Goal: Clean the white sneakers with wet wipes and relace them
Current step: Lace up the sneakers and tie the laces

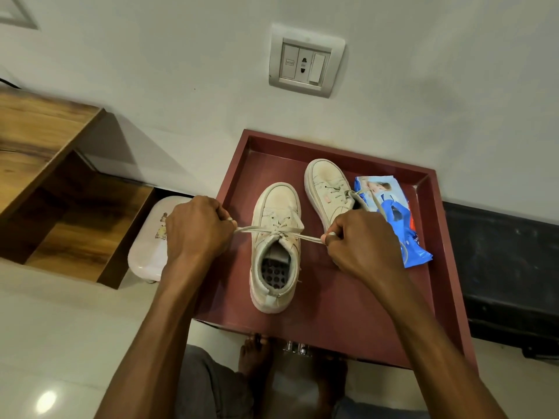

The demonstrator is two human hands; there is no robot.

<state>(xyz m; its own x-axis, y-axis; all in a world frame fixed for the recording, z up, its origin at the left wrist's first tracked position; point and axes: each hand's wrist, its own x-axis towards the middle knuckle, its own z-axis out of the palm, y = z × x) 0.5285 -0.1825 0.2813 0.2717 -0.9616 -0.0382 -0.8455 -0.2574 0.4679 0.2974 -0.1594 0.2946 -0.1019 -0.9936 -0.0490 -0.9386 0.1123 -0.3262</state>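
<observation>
Maroon table [332,303] with a raised rim stands against the wall and carries both sneakers.

- Near sneaker [276,246]: middle of the table, toe to the wall, heel toward the person. Its lace [246,229] runs through the eyelets; both ends are pulled out sideways, taut, crossing at the top of the tongue.
- Left hand [196,228]: fingers curled tight around the left lace end.
- Right hand [363,240]: fingers pinching the right lace end, just beside the shoe's collar.
- Far sneaker [328,189]: further back and to the right, heel hidden behind the right hand. It is laced through the eyelets, with 1 loose end trailing over the wet wipes pack [390,213].
- The pack lies along the table's right side. No used wipe in view.

Progress, as a judgement: wiping looks set aside. The uppers read off-white; dirt or lighting, cannot tell. Near sneaker seems fully relaced, with the first crossing of its knot under tension and the bow not yet made. Far sneaker appears threaded but untied. Likely late in the task, with 2 knots left.
</observation>
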